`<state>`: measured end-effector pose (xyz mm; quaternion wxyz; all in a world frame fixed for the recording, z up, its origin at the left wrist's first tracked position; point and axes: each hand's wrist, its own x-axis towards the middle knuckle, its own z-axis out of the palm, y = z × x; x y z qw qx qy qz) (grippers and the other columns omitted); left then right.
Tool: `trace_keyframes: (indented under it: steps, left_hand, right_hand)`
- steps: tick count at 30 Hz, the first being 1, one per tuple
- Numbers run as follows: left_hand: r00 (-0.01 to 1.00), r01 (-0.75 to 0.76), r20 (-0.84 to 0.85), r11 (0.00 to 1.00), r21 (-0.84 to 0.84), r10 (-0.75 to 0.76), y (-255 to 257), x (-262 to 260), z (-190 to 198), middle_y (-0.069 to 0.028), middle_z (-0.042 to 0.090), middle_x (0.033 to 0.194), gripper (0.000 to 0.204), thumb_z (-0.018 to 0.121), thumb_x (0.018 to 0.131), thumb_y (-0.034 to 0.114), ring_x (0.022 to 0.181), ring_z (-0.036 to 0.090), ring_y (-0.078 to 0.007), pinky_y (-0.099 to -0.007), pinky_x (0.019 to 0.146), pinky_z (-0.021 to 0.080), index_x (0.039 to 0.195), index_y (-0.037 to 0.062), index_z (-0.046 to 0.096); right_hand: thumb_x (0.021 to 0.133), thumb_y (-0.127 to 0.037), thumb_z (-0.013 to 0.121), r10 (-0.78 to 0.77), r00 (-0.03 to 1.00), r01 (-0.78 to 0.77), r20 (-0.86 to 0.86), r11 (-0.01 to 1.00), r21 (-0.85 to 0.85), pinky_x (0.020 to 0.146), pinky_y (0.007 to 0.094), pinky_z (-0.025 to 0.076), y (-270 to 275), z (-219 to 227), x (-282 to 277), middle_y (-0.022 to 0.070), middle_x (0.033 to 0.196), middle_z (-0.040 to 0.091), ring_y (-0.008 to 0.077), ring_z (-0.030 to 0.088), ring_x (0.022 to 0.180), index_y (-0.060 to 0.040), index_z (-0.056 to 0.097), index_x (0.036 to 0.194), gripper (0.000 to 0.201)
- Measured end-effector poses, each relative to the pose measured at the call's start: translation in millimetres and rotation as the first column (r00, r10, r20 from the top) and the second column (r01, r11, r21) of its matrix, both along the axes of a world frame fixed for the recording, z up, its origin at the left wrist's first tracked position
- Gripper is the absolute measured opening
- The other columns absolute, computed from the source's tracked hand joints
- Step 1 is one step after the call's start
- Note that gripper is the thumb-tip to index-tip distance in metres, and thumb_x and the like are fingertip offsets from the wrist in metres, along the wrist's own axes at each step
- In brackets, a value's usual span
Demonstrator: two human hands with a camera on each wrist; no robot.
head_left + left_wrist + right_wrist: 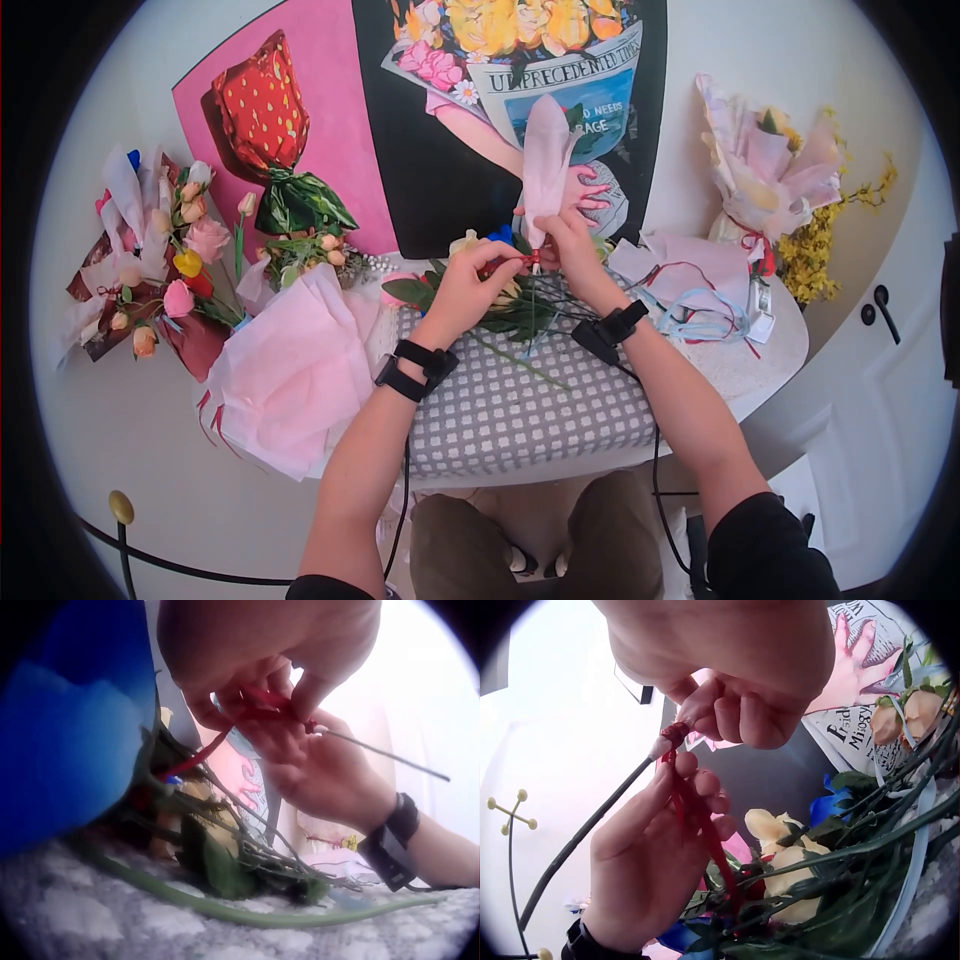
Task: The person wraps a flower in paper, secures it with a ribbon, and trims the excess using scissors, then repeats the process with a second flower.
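Note:
The right hand (572, 258) grips the base of a flower wrapped in pale pink paper (547, 165), held upright over the table. Fingers of the left hand (470, 290) pinch a red ribbon (525, 259) at that base. In the right wrist view the red ribbon (705, 825) is wound round the stem just under the right hand (727, 697), and its tail hangs among the flowers. The dark stem (585, 840) sticks out below the binding. In the left wrist view the left hand (270, 645) holds the ribbon (259, 714) close to the knot.
Flowers and leaves (520, 310) lie on a grey checked cloth (530, 410). Pink paper sheets (290, 370) are at the left, beside bouquets (180, 260). Ribbons (700, 315) and a wrapped bouquet (760, 180) are at the right. Paintings (380, 190) stand behind.

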<state>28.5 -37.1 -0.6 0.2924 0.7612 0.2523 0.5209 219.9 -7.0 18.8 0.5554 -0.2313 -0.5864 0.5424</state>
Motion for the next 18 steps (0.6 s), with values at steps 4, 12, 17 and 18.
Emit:
trace_keyframes:
  steps: [4, 12, 17, 18]
  left_hand:
    - [0.985, -0.143, -0.079, 0.986, 0.084, 0.15, 1, -5, 0, -0.0079, 0.068, 0.088, 0.013, 0.071, 0.094, 0.012, 0.076, 0.063, -0.0154, -0.0286, 0.071, 0.047, 0.1, 0.0002, 0.073]
    - [0.978, -0.208, 0.016, 0.952, 0.226, 0.21, -15, -2, 20, -0.0042, 0.067, 0.098, 0.011, 0.073, 0.087, 0.005, 0.095, 0.059, -0.018, -0.0326, 0.086, 0.047, 0.098, 0.0025, 0.072]
    - [0.974, -0.153, -0.095, 0.902, 0.404, 0.208, -11, -3, 17, -0.0033, 0.067, 0.099, 0.014, 0.072, 0.086, 0.003, 0.1, 0.058, -0.0196, -0.0334, 0.089, 0.046, 0.1, 0.0053, 0.072]
    - [0.967, -0.168, -0.105, 0.886, 0.433, 0.234, -11, -3, 16, -0.0034, 0.067, 0.098, 0.014, 0.073, 0.086, 0.003, 0.098, 0.058, -0.0205, -0.0337, 0.089, 0.046, 0.1, 0.0058, 0.072]
  right_hand:
    - [0.1, -0.019, 0.048, -0.054, 0.998, 0.054, 0.018, 0.998, -0.029, 0.048, 0.023, 0.023, -2, 0, -3, -0.0052, 0.07, 0.047, 0.0037, 0.033, 0.051, -0.0059, 0.065, 0.122, 0.031]
    - [0.102, -0.022, 0.049, -0.037, 0.999, 0.037, -0.018, 0.999, -0.005, 0.048, 0.0235, 0.023, 1, -2, -3, -0.0055, 0.069, 0.044, 0.0043, 0.032, 0.051, -0.0063, 0.063, 0.127, 0.033]
    - [0.103, -0.024, 0.05, -0.057, 0.997, 0.056, 0.056, 0.998, 0.027, 0.048, 0.023, 0.021, -8, 2, -9, -0.0066, 0.068, 0.04, 0.0039, 0.033, 0.052, -0.007, 0.061, 0.13, 0.034]
    - [0.103, -0.024, 0.05, -0.049, 0.997, 0.047, 0.067, 0.998, 0.029, 0.048, 0.023, 0.021, -8, 2, -10, -0.0066, 0.068, 0.04, 0.0039, 0.033, 0.052, -0.007, 0.061, 0.13, 0.034]
